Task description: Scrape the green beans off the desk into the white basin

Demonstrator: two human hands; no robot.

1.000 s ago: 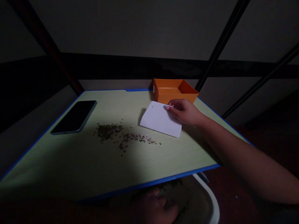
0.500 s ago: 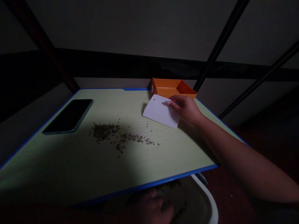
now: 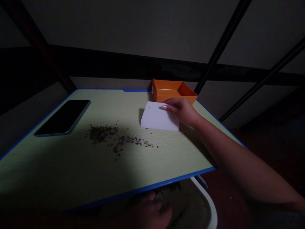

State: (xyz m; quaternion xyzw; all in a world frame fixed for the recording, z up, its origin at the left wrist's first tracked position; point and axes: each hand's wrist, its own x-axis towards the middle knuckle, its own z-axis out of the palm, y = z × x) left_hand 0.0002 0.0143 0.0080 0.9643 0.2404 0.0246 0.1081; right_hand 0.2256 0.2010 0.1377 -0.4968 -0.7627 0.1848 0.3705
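Observation:
My right hand (image 3: 182, 111) pinches a white scraper (image 3: 158, 117), a flat piece with a small hole in one corner. The scraper is tilted on or just above the table (image 3: 152, 165); contact is unclear. To its left and nearer me lie small dark bits like seeds or dried flakes: a denser heap (image 3: 101, 133) and a looser streak (image 3: 133, 140). My left hand (image 3: 153, 211) is low in shadow beneath the table's front edge, over a white-rimmed tub (image 3: 211, 203). Its fingers are curled, and what they hold, if anything, is hidden.
A smartphone (image 3: 64, 117) with a dark screen lies on the table's left side. An orange open box (image 3: 172, 92) stands at the back right, just behind my right hand. Blue edging (image 3: 166, 183) borders the table. More dark bits (image 3: 175, 187) lie in the tub. A panelled wall rises behind.
My right hand has shifted slightly left and tilted the scraper, its lower edge now more level and nearer the streak of bits. The view has moved slightly. My left hand stays curled below the table.

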